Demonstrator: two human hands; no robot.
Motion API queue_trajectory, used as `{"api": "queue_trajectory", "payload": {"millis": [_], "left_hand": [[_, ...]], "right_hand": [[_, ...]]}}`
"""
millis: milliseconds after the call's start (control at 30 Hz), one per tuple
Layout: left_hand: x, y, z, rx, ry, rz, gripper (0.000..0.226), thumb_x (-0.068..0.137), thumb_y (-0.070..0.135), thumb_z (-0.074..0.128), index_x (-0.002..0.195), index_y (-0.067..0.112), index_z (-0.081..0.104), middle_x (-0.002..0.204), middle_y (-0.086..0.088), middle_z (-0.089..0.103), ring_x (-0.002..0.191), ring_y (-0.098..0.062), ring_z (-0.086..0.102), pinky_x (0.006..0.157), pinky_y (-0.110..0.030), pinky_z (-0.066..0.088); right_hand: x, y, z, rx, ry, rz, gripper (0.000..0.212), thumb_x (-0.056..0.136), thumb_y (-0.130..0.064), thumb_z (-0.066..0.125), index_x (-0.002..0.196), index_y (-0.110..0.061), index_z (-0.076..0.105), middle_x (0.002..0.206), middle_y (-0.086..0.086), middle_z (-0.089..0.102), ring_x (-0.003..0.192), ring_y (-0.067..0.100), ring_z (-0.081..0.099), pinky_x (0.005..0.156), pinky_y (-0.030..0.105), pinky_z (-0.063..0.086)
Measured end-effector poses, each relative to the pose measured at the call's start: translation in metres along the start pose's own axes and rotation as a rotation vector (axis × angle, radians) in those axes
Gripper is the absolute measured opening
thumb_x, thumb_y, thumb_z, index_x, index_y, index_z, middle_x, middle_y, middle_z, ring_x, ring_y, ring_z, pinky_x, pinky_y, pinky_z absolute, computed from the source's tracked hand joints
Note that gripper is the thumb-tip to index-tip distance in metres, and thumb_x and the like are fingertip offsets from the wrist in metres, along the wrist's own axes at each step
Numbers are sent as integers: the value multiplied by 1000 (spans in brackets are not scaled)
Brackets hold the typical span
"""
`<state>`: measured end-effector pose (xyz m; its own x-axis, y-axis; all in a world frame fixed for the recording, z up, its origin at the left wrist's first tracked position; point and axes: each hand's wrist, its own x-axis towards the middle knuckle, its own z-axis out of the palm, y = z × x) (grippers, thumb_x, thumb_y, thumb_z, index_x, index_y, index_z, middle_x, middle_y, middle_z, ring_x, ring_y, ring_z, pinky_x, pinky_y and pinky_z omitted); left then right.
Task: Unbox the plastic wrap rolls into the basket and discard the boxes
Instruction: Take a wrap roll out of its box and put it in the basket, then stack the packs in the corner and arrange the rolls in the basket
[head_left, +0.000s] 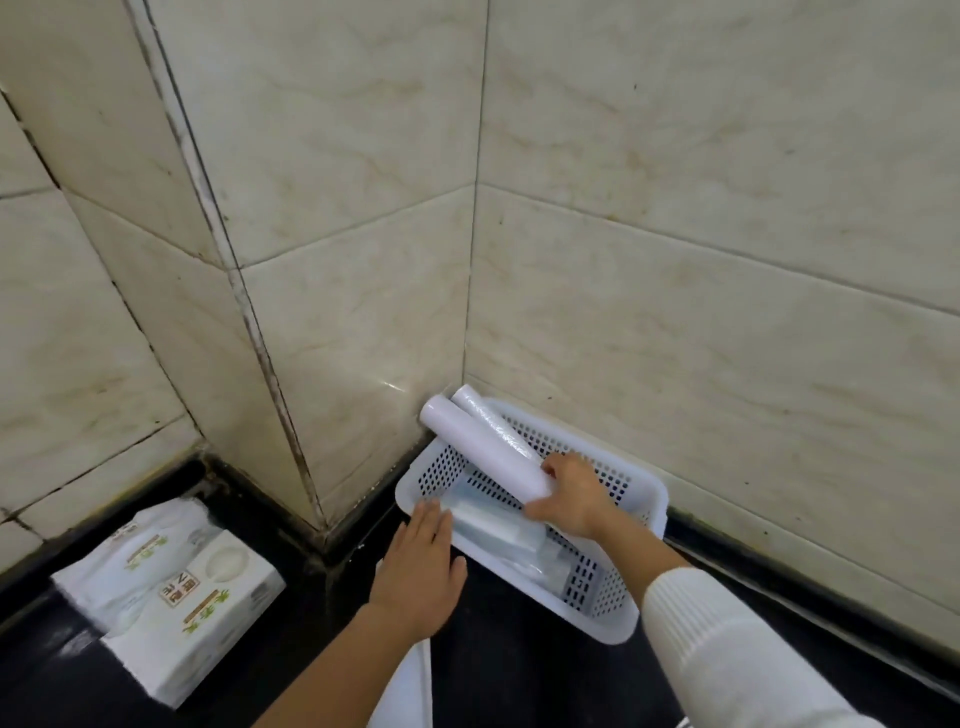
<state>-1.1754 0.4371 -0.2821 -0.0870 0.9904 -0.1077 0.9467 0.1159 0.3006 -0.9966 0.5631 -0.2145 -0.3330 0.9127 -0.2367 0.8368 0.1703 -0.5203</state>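
A white perforated plastic basket (618, 618) sits on a black counter in the corner of tiled walls. My right hand (571, 496) grips the lower end of a white plastic wrap roll (483, 449), which leans up out of the basket toward the wall corner. A second roll in clear film (491, 418) lies right behind it. Several more wrapped rolls (498, 530) lie flat inside the basket. My left hand (421, 566) rests flat with fingers together against the basket's near left rim, holding nothing.
White packs of paper goods with green print (171, 587) lie on the black counter (519, 670) at the left. A white sheet-like object (410, 691) shows under my left forearm at the bottom edge. Tiled walls (675, 260) close in behind and to the left.
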Motion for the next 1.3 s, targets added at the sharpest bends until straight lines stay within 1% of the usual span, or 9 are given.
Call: {"api": "queue_trajectory", "payload": {"millis": [133, 267, 433, 533, 800, 900, 967, 1100, 1300], "left_hand": [[3, -1, 8, 33, 40, 11, 62, 103, 34, 26, 154, 8, 2, 164, -8, -4, 150, -20, -9, 122, -30, -2], [2, -3, 10, 23, 52, 24, 64, 102, 32, 30, 154, 8, 1, 164, -8, -5, 150, -20, -9, 122, -30, 0], [1, -17, -3, -92, -41, 111, 66, 102, 29, 33, 154, 10, -3, 163, -6, -12, 149, -17, -15, 120, -28, -4], [-10, -38, -18, -143, 82, 89, 65, 101, 27, 37, 154, 12, 2, 164, -4, -7, 150, -16, -9, 119, -26, -2], [-73, -104, -57, -231, 342, -150, 54, 98, 19, 47, 149, 10, 32, 159, -8, 25, 148, -23, 18, 117, -28, 17], [-110, -142, -59, -230, 351, -280, 51, 98, 22, 47, 147, 16, 36, 159, -7, 23, 147, -23, 18, 117, -34, 24], [-134, -166, -54, -216, 349, -350, 51, 98, 23, 47, 147, 18, 35, 159, -6, 23, 146, -22, 17, 117, -35, 25], [-169, -203, -42, -206, 383, -450, 52, 97, 26, 49, 147, 18, 34, 157, -4, 24, 146, -20, 15, 113, -35, 32], [-163, -248, -38, -302, 480, -528, 47, 97, 25, 53, 141, 15, 41, 150, -9, 36, 138, -23, 25, 105, -37, 39]], "right_hand": [[11, 8, 16, -1, 49, 34, 45, 68, -21, 79, 108, -13, 60, 110, 7, 56, 96, 25, 57, 84, 41, 55], [9, 9, 25, -39, 40, 42, 37, 76, -14, 76, 110, -8, 62, 108, 9, 58, 90, 28, 63, 80, 42, 58], [-4, -1, 16, -89, 99, 15, 44, 87, -10, 64, 130, -7, 56, 129, 13, 56, 114, 30, 57, 98, 34, 46], [-14, -26, 8, -86, 112, -71, 44, 87, -10, 63, 130, -10, 57, 133, 12, 55, 118, 28, 54, 100, 33, 43], [-44, -130, 59, 56, 47, -284, 22, 81, -10, 63, 103, -8, 67, 101, 9, 68, 96, 24, 62, 88, 32, 48], [-52, -169, 103, 27, -63, -370, 11, 75, -9, 63, 85, -4, 64, 80, 10, 62, 77, 25, 58, 69, 31, 46], [-56, -188, 134, 16, -159, -402, 13, 77, -11, 64, 90, -8, 66, 88, 9, 64, 82, 23, 59, 71, 29, 46], [-58, -209, 189, -63, -281, -426, 37, 83, -14, 62, 120, -9, 59, 123, 13, 55, 114, 28, 54, 95, 32, 45], [-51, -223, 231, -336, -246, -559, 62, 83, -30, 61, 141, -24, 40, 143, 7, 34, 130, 30, 32, 106, 42, 34]]}}
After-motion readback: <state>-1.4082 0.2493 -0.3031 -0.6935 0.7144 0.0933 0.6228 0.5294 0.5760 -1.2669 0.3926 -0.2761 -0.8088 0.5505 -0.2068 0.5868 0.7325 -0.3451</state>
